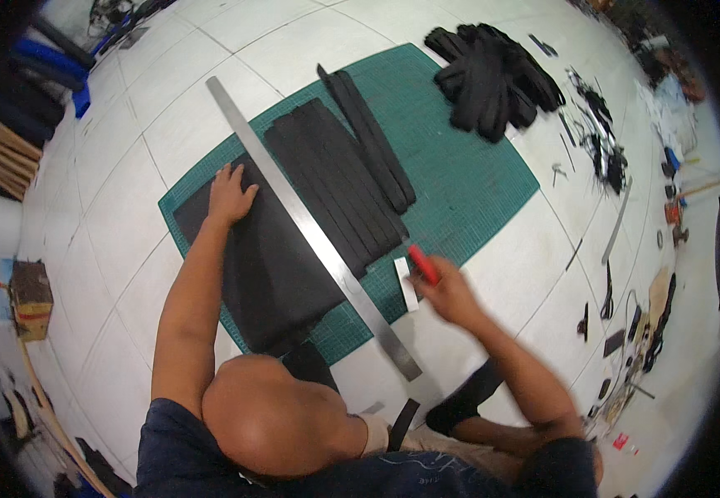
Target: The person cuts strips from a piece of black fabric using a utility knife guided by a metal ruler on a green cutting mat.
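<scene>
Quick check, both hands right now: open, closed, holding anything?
Left hand: open, fingers spread on the black sheet material.
Right hand: closed, holding a red-handled tool.

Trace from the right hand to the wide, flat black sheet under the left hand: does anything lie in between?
Yes: the long, silver metal ruler lies diagonally between the wide, flat black sheet and the right hand with its red-handled tool. A short, flat white strip lies nearer that hand.

- Mat [459, 191] is showing grn w/ fine grid
- Cloth [273, 266] is looking plain blk
- Ruler [313, 232] is shining silver
- Tool handle [423, 265] is showing red
- Tiles [119, 241] are showing wht
</scene>
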The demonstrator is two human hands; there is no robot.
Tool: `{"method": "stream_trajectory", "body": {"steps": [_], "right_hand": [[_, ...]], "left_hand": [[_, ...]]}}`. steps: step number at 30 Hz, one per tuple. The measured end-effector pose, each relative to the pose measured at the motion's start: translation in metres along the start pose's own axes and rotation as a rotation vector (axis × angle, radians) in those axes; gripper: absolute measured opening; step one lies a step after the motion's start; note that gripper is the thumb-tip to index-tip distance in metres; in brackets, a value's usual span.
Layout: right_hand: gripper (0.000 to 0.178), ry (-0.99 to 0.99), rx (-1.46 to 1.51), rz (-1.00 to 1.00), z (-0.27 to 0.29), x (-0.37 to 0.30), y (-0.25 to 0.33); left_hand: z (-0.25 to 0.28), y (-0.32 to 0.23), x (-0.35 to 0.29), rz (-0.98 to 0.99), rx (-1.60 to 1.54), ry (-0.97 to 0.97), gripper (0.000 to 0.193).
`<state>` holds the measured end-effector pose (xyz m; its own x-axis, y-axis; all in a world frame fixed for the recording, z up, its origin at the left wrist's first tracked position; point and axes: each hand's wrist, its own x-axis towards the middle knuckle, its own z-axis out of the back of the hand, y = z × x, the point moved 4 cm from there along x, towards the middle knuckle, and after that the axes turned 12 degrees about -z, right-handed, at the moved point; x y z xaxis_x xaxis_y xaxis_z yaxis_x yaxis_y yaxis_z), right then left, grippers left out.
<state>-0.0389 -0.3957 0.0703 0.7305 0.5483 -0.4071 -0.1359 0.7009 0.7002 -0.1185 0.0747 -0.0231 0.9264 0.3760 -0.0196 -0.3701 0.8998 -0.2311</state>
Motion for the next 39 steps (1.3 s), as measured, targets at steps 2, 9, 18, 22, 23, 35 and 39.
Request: {"method": "stream_trajectory", "body": {"steps": [2,9,18,22,23,35,39], "right_hand": [[0.042,-0.003,0.032,-0.101,-0.061,-0.011,-0.008],[0.06,-0.13,-0.085,-0.255,-0.144,-0.043,-0.009],[0.056,-0.251,-0.148,-0.177,-0.146,-0.034,-0.021],[0.055,-0.18,-0.099,-0.215,-0.157,-0.04,-0.009],[0.055,-0.184,-0.099,-0.217,-0.16,-0.041,-0.007],[0.04,-0.259,0.049,-0.332,-0.128,-0.018,-0.021],[0.039,-0.408,-0.058,-0.388,-0.083,0.008,-0.034]], "left_hand": [[0.0,-0.004,0.005,-0.013,0.006,-0.022,0.069],[-0.013,0.016,0.009,-0.024,-0.057,0.046,0.069],[-0.012,0.008,0.01,-0.045,-0.137,0.0,0.07],[-0.016,0.016,0.007,-0.037,-0.148,-0.025,0.069],[-0.017,0.017,0.007,-0.033,-0.15,-0.027,0.069],[-0.006,0.024,0.017,-0.081,-0.213,0.023,0.075],[0.001,-0.006,0.022,-0.102,-0.034,0.034,0.089]]}}
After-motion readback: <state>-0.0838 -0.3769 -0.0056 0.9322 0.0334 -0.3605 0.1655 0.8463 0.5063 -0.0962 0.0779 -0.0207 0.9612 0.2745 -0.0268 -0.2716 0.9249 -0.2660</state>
